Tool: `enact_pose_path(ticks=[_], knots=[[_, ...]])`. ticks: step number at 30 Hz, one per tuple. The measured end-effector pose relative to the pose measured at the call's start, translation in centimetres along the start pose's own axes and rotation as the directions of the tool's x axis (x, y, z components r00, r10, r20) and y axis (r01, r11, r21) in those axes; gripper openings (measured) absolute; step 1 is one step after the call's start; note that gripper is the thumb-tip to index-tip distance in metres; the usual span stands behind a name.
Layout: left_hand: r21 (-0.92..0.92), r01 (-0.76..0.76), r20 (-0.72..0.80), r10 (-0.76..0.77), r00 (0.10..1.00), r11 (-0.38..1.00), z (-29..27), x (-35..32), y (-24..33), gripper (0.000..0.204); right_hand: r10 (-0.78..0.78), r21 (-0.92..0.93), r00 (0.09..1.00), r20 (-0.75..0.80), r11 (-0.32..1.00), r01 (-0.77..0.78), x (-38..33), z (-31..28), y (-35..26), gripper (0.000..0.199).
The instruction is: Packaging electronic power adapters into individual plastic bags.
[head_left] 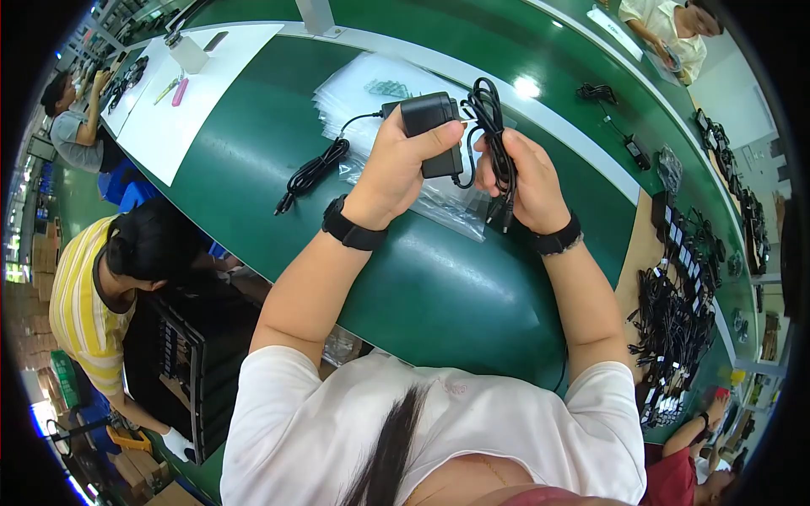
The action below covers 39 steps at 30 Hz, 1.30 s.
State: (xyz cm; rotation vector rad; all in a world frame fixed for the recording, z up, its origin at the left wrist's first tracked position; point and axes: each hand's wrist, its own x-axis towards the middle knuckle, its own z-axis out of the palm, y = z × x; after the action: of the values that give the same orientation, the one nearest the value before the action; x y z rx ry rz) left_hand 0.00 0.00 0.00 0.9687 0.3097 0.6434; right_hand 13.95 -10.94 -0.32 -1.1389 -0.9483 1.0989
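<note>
Above the green table (278,101), my left hand (395,160) is closed around a black power adapter (428,111), thumb across its front. A second black block shows partly behind it; I cannot tell whether it is a separate adapter. My right hand (533,175) grips a coiled black cable (486,110) beside the adapter, its loose ends hanging below the fingers. From the adapter's left side a thin lead runs to another tied cable bundle (314,173) lying on the table. Clear plastic bags (346,91) lie in a stack under and behind my hands.
To the right, many black adapters with cables (675,312) are piled on a brown board (639,244). At far left a white sheet (228,63) bears a bottle (187,55) and a pink tool (180,92). A co-worker in yellow stripes (84,278) handles a black crate (198,379).
</note>
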Motion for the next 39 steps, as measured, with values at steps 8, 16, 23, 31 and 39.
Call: enact_pose_path(ticks=[8, 16, 23, 31, 39], knots=[[0.001, -0.024, -0.05, 0.024, 0.998, 1.0, 0.1, 0.2, -0.1, 0.032, -0.021, -0.011, 0.999, -0.028, 1.0, 0.021, 0.2, 0.1, 0.3, 0.039], [-0.004, 0.003, -0.012, -0.003, 1.0, 1.0, -0.1, 0.5, 0.0, 0.032, -0.049, 0.024, 0.994, -0.1, 0.998, 0.051, 0.9, 0.1, 0.7, 0.037], [-0.023, -0.03, -0.061, 0.029, 0.998, 0.999, 0.0, 0.3, -1.2, 0.037, -0.134, -0.234, 0.989, -0.055, 0.965, 0.118, 0.5, 0.1, 1.7, 0.029], [0.03, -0.118, -0.175, 0.122, 0.977, 0.993, 0.8, -0.2, -1.1, 0.047, -0.439, -0.72, 0.896, 0.063, 0.601, 0.346, 0.4, 1.0, 1.5, 0.038], [0.2, -0.187, -0.222, 0.23, 0.947, 0.962, 1.0, 0.0, -1.1, 0.048, -0.324, -0.751, 0.929, 0.18, 0.565, 0.343, -1.2, 1.4, 0.8, 0.041]])
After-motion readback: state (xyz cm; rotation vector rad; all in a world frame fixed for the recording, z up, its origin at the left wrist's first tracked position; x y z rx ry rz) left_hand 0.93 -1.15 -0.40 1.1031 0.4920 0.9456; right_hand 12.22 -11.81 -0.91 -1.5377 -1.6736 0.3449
